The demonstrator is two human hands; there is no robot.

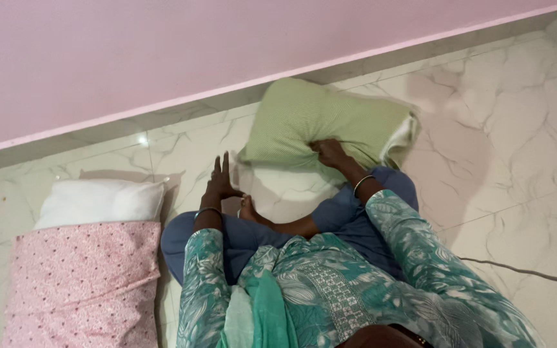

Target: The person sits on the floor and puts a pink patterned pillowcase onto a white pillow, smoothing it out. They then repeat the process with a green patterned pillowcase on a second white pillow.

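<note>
Teal tunic (pixel 349 290) w/ white leaf print + embroidered panel at centre, plain teal scarf (pixel 262 309) left of panel. Blue trousers (pixel 240 238) beyond it. Thin metal bangle (pixel 363 182) per wrist.

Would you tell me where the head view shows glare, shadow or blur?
Head view: a small bright glare spot on the marble floor near the wall; soft shadows fall right of the green pillow and beside the pink-covered pillow; the left hand and right hand look slightly soft, otherwise lighting is even.
</note>
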